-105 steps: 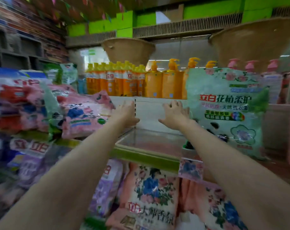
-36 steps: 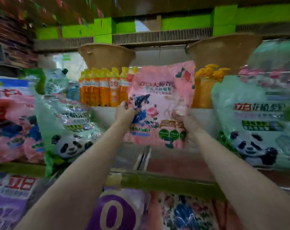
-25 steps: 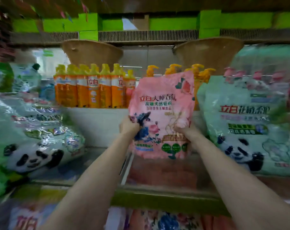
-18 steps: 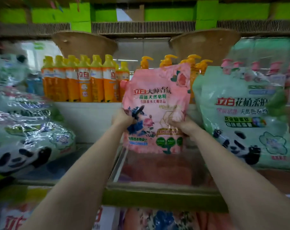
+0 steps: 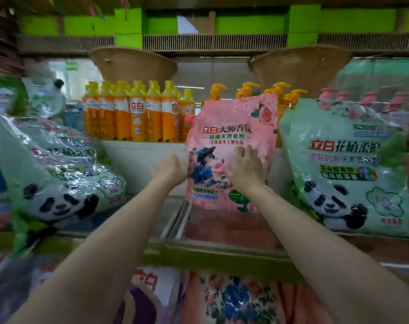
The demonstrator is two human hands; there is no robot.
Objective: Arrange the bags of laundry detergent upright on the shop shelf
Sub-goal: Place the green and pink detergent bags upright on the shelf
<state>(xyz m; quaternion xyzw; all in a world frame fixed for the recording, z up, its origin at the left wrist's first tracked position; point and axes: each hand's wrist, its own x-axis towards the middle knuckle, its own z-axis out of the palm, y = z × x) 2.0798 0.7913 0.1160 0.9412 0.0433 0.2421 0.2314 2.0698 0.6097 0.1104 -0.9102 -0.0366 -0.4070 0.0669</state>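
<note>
Shop shelving filled my view, with a row of orange bottles (image 5: 138, 118) on the raised ledge at the back and wicker baskets (image 5: 133, 64) above them. On the shelf (image 5: 222, 256) in front of me the pink bag (image 5: 231, 141) of detergent powder stood upright against the white ledge, just beside the green panda bag (image 5: 348, 169) to its right. I had my right hand (image 5: 245, 169) laid flat on the pink bag's front, fingers straight and spread, pressing it back without gripping. My left hand (image 5: 169, 169) sat at the bag's left edge; its fingers were blurred and partly behind the bag, so I could not tell whether they pinched the edge or only touched it. Another green panda bag (image 5: 60, 181) lay slumped on its back at the left, not yet stood up. I judged the pink bag soft and slack, its film slick and its powder free to shift, so it would sag if let go carelessly. The safest hold looked to be both side edges low down, settling the base flat before easing off.
</note>
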